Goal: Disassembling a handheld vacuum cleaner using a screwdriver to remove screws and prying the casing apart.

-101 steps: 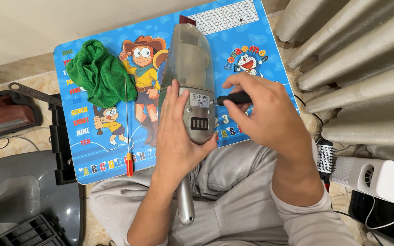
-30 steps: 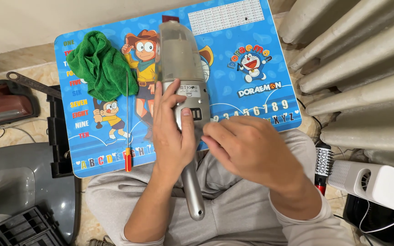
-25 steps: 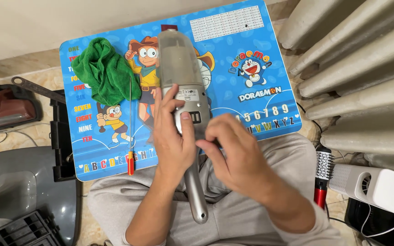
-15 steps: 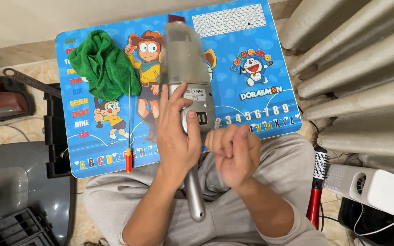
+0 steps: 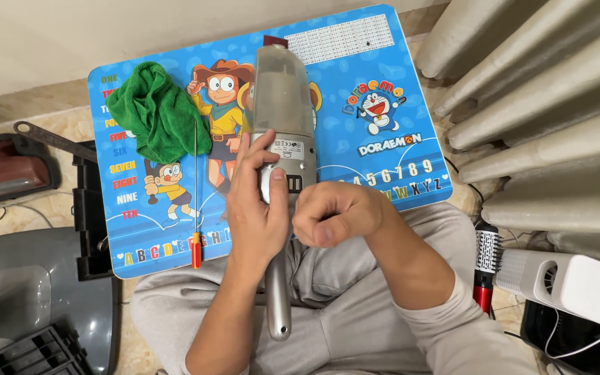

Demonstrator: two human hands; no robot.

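Observation:
A grey handheld vacuum cleaner (image 5: 282,104) lies lengthwise on a blue cartoon-printed lap table (image 5: 383,76), its handle pointing down over my lap. My left hand (image 5: 258,208) grips the vacuum's body just below the clear dust bin, thumb on top. Beside the vacuum's lower body, right of my left thumb, my right hand (image 5: 338,212) is curled into a fist; whether it holds anything is hidden. A red-handled screwdriver (image 5: 195,201) lies on the table left of my left hand.
A crumpled green cloth (image 5: 157,114) sits on the table's left part. A dark tool case (image 5: 36,278) and a wrench (image 5: 53,139) lie on the floor at left. Cushions (image 5: 543,90), a round hairbrush (image 5: 484,271) and a white device (image 5: 578,285) crowd the right.
My right hand has drawn back from the vacuum's side toward my lap and closed into a fist. The black piece it held 3.4 s ago is no longer visible. My left hand stays on the vacuum.

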